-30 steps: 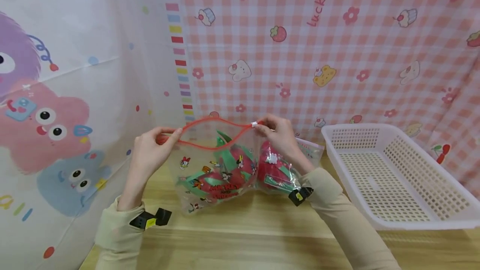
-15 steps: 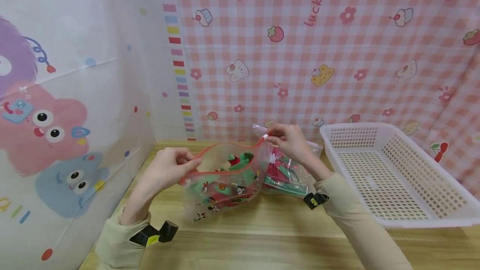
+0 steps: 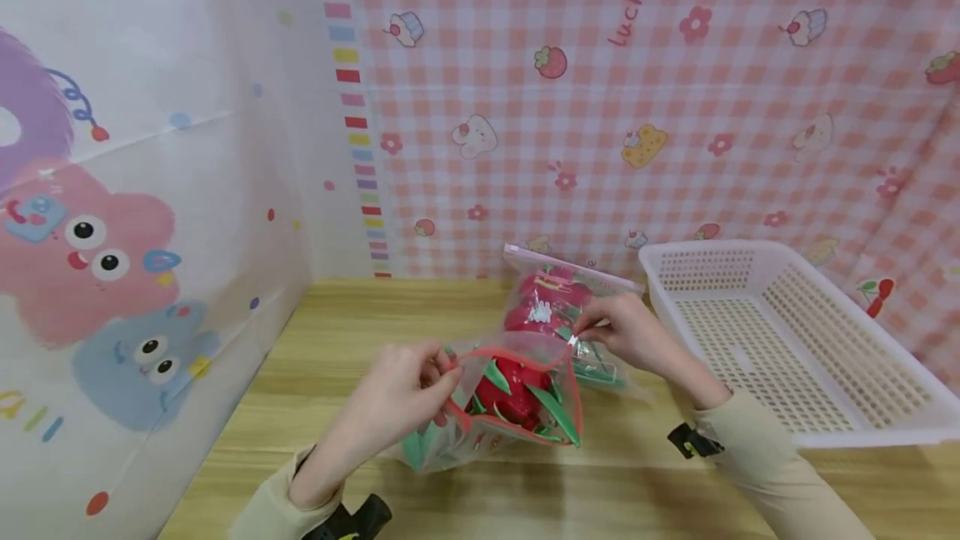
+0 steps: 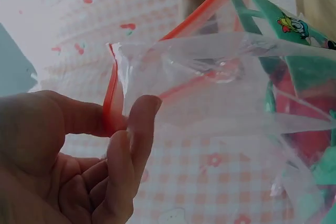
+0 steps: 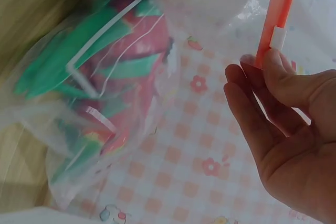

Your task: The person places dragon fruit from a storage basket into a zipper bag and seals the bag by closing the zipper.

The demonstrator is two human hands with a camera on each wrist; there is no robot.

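A clear zip bag with cartoon prints and a red zip strip lies tilted on the wooden table, its mouth gaping toward me. Inside sits a red and green soft toy. My left hand pinches the left end of the red strip between thumb and forefinger. My right hand pinches the other end at the white slider. Behind stands a second clear bag with a pink strip, holding a similar red and green toy.
A white perforated plastic basket stands on the table at the right, close to my right forearm. Patterned cloth walls close off the back and the left side. Bare wood shows in front of the bags and at the left.
The bag was held up and stretched wide; both hands have since dropped toward the table and come closer together. The bag now rests low, tipped toward me, with its mouth slack.
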